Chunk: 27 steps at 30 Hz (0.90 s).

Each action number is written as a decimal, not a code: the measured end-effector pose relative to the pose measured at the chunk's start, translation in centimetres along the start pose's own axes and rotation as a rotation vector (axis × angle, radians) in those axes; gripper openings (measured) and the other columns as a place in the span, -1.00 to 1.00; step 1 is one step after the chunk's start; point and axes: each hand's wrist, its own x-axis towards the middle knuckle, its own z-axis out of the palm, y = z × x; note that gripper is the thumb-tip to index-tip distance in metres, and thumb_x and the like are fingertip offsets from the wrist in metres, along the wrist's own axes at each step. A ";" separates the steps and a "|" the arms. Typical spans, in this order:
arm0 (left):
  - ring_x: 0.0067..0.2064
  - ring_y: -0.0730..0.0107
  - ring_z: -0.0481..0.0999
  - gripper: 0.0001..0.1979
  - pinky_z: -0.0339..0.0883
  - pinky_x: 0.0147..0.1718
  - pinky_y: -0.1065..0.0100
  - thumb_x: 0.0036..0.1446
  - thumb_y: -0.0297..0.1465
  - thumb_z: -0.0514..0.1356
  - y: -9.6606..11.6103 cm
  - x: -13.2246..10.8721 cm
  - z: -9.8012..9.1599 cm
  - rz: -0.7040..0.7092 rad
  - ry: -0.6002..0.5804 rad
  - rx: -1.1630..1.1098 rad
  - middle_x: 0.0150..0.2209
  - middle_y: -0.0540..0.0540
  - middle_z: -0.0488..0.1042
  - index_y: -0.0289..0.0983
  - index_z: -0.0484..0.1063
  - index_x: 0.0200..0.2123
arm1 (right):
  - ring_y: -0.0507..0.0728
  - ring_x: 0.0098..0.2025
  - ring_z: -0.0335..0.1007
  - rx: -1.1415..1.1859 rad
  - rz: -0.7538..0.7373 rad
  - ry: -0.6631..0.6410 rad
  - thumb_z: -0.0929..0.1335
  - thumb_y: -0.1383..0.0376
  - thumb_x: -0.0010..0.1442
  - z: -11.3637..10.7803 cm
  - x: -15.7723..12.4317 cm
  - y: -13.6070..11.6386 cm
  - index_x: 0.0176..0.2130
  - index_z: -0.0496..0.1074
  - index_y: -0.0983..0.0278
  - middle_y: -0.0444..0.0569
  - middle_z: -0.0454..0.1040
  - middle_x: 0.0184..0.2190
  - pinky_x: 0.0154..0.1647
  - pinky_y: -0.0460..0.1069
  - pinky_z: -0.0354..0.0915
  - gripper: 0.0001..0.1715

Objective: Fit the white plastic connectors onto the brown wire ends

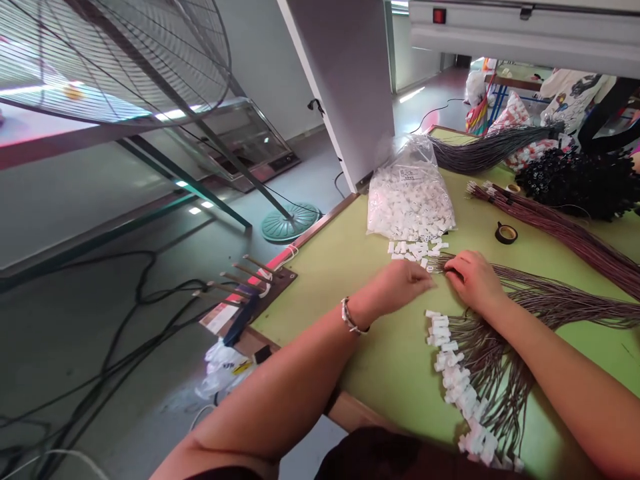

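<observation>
My left hand (400, 285) is in front of the loose white connector housings (413, 252), its fingers pinched together. Whatever those fingertips hold is too small or blurred to make out. Just to the right, my right hand (473, 280) curls its fingers on the tips of a brown wire bundle (545, 290), the fingertips partly hidden. Below it, wires fan out toward me, with white connectors (453, 377) on their ends in a slanting row. A clear plastic bag (411, 190) full of white connectors stands behind the loose ones.
A roll of black tape (506, 232) lies on the green tabletop (310, 293). Reddish wires (560, 233), dark wires (490, 148) and a black heap (585, 180) fill the back right. Pegs (245, 280) stick up at the left edge. A large fan (115, 60) stands at left.
</observation>
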 end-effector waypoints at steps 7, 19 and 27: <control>-0.37 0.32 0.36 -0.89 0.20 -0.38 0.36 -0.04 -0.45 0.23 -1.3 0.8 0.0 -0.078 0.128 0.310 -0.46 -0.08 0.42 -0.28 0.52 -0.37 | 0.18 -0.25 0.23 -0.016 -0.079 0.085 0.25 0.39 0.19 -0.6 -0.3 -0.7 -0.35 0.42 0.27 0.04 0.41 -0.37 -0.21 0.06 0.22 -0.83; -0.25 0.29 0.43 -0.90 0.31 -0.25 0.33 -0.03 -0.43 0.24 -2.0 1.1 0.8 -0.004 0.086 0.326 -0.38 -0.10 0.46 -0.26 0.55 -0.39 | 0.08 -0.38 0.41 0.299 0.050 0.133 0.27 0.38 0.12 -0.7 -1.7 -1.5 -0.37 0.44 0.23 -0.08 0.52 -0.43 -0.32 -0.04 0.28 -0.85; -0.55 0.57 0.38 -0.81 0.23 -0.54 0.48 -0.06 -0.37 0.26 -0.2 0.8 -0.3 -0.356 0.030 -0.671 -0.52 -0.04 0.45 -0.38 0.45 -0.37 | -0.01 -0.55 0.26 0.393 0.180 0.206 0.29 0.36 0.09 -2.0 -2.1 -1.9 -0.48 0.41 0.26 -0.16 0.40 -0.60 -0.51 -0.11 0.19 -0.85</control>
